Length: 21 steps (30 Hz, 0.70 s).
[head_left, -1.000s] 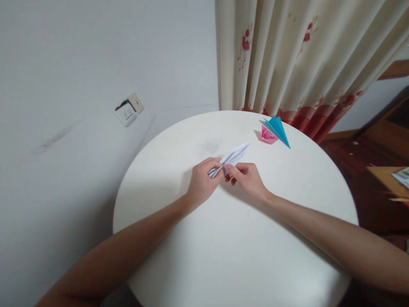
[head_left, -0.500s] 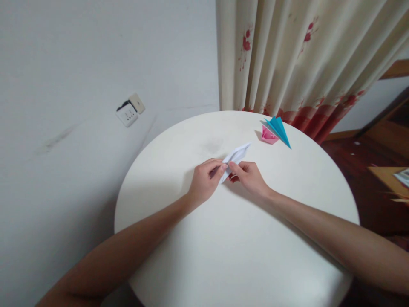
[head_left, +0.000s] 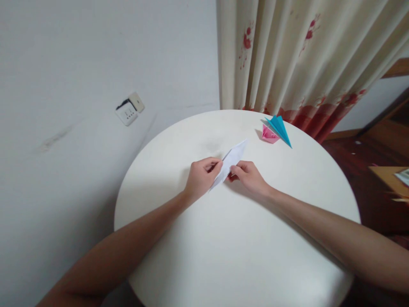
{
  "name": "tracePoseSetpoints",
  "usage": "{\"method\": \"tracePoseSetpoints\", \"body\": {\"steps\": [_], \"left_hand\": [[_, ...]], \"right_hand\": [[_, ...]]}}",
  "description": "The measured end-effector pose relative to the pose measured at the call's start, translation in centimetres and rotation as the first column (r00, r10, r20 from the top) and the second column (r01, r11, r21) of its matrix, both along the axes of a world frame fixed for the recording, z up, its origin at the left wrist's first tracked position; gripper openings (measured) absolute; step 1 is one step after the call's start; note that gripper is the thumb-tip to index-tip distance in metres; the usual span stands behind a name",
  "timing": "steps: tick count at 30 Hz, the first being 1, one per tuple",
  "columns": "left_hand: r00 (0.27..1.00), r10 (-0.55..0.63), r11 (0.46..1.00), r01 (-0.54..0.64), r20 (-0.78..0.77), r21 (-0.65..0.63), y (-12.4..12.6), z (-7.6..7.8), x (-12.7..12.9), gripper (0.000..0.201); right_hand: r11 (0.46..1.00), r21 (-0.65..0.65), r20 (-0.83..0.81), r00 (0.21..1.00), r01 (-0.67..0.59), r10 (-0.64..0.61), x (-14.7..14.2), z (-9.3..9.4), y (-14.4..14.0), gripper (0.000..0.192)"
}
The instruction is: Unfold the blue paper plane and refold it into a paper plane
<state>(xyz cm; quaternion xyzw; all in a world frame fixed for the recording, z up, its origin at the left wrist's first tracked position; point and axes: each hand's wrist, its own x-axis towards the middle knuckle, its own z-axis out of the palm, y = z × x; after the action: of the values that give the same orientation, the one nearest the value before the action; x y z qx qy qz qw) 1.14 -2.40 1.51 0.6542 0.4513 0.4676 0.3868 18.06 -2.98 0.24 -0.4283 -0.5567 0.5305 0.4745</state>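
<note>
A folded piece of white paper [head_left: 234, 154] is held slantwise just over the round white table [head_left: 223, 256], its upper tip pointing away to the right. My left hand [head_left: 203, 175] pinches the paper's left edge between thumb and fingers. On the opposite edge, my right hand [head_left: 247, 175] grips it with the thumb on top; the other fingers are partly hidden beneath. The paper's underside is out of sight.
Near the far right edge of the table lie a blue paper plane [head_left: 279, 130] and a pink folded paper boat [head_left: 269, 135], touching or overlapping. A wall with a socket [head_left: 127, 113] stands at the left. Behind the table hangs a cream and red curtain [head_left: 287, 55].
The white paper now lies flatter and shows a broad smooth face, where before its fold gaped. My hands have moved slightly apart, the left one shifting a little left.
</note>
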Motion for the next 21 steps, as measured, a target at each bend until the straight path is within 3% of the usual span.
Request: {"method": "tracePoseSetpoints", "body": {"steps": [5, 9, 12, 16, 21], "left_hand": [[0.996, -0.027, 0.997, 0.033, 0.083, -0.067, 0.2, -0.3, 0.0, 0.037], [0.992, -0.079, 0.984, 0.094, 0.103, -0.154, 0.5, -0.5, -0.2, 0.028], [0.98, -0.175, 0.947, 0.194, 0.096, -0.254, 0.8, -0.5, -0.6, 0.027], [0.957, -0.242, 0.878, 0.285, 0.158, -0.385, 1.0, -0.4, -1.0, 0.032], [0.94, -0.168, 0.857, 0.289, 0.297, -0.428, 1.0, -0.8, -0.7, 0.034]], "right_hand": [[1.0, -0.006, 0.049, 0.999, -0.016, 0.016, 0.1, 0.1, 0.0, 0.024], [0.999, 0.033, 0.157, 0.987, -0.033, 0.028, 0.6, -0.2, 0.3, 0.024], [0.997, 0.079, 0.211, 0.978, -0.016, -0.001, 0.9, -0.6, 0.6, 0.03], [0.995, 0.098, 0.165, 0.986, 0.006, -0.022, 0.8, -0.9, 0.7, 0.037], [0.997, 0.058, 0.157, 0.986, 0.05, -0.059, 0.5, -0.7, 0.4, 0.048]]}}
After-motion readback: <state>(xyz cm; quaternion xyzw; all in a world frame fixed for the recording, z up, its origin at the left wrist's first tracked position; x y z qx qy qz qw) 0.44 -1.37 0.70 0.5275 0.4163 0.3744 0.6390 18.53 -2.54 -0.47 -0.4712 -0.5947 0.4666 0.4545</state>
